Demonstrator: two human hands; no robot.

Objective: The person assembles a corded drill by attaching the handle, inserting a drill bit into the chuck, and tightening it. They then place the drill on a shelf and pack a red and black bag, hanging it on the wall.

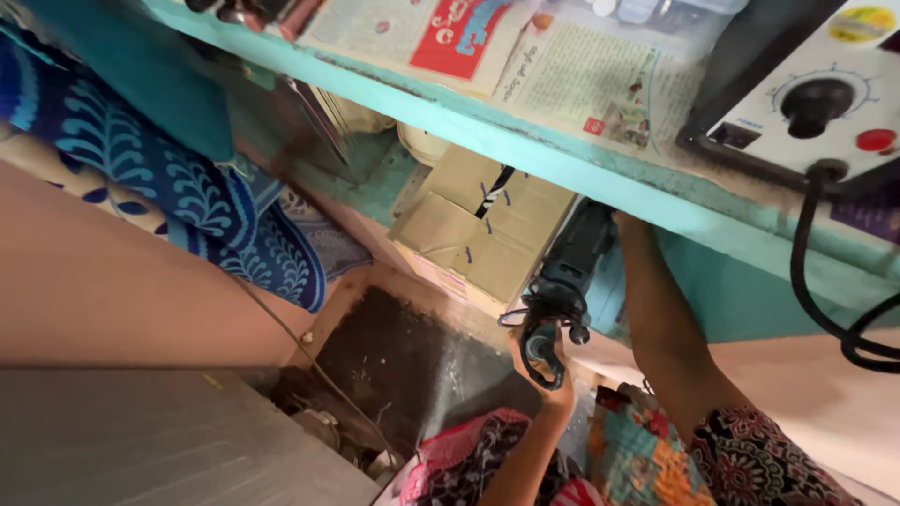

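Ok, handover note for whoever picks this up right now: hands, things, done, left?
Left hand: fingers closed around the near end of the dark power tool.
Right hand: reaches up to the tool's far end beneath the teal shelf; its fingers are hidden, so the grip is unclear.
Things: the tool is held in the air beside the cardboard box, under the shelf. A white control box with a black cable sits on the shelf at right.
Done: the tool is in hand and off any surface.
Left: the tool is not yet set down anywhere.
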